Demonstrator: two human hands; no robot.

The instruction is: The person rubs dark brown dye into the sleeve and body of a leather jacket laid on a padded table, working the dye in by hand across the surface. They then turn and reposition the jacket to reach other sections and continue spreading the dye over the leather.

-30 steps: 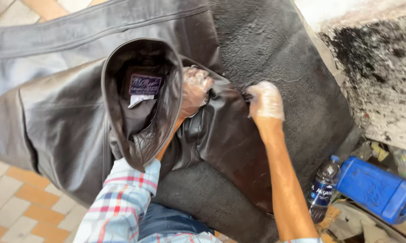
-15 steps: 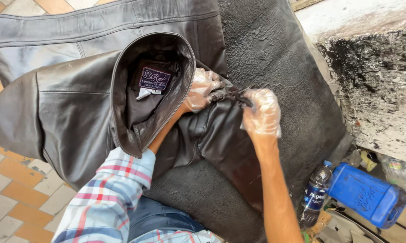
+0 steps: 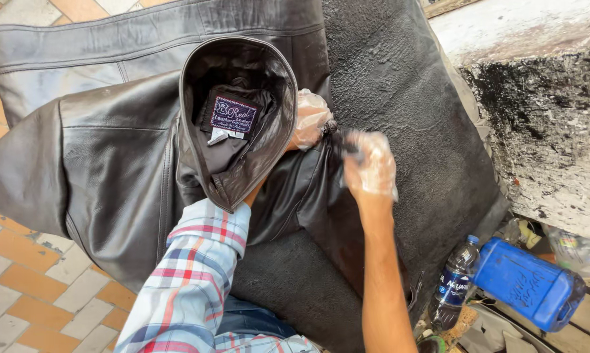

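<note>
Since the earlier frames, both hands are sitting lower and nearer the middle of the view, and the black leather jacket [image 3: 131, 163] is showing more of its collar lining. That jacket is lying spread over a dark textured mat [image 3: 399, 98], its body reaching left over the tiled floor [image 3: 27, 287]. Its collar [image 3: 233, 117] is standing open, with a sewn label [image 3: 233, 114] showing inside.

At the collar's right edge, the left hand [image 3: 310, 119], in a thin clear plastic glove, is pressing on the leather, its fingers curled together on a fold. Its forearm, in a plaid sleeve [image 3: 193, 274], is passing under the collar.

Just right of it, the right hand [image 3: 371, 165], gloved likewise, is resting on the jacket front; its fingers are closed around a small dark item [image 3: 352, 149], which is too blurred to identify. The two hands are near each other but apart.

Further right, a stained concrete ledge [image 3: 543, 117] is running along the mat. At near right, a plastic water bottle [image 3: 453, 284] is standing just beside a blue jerrycan [image 3: 527, 282] lying on its side.
</note>
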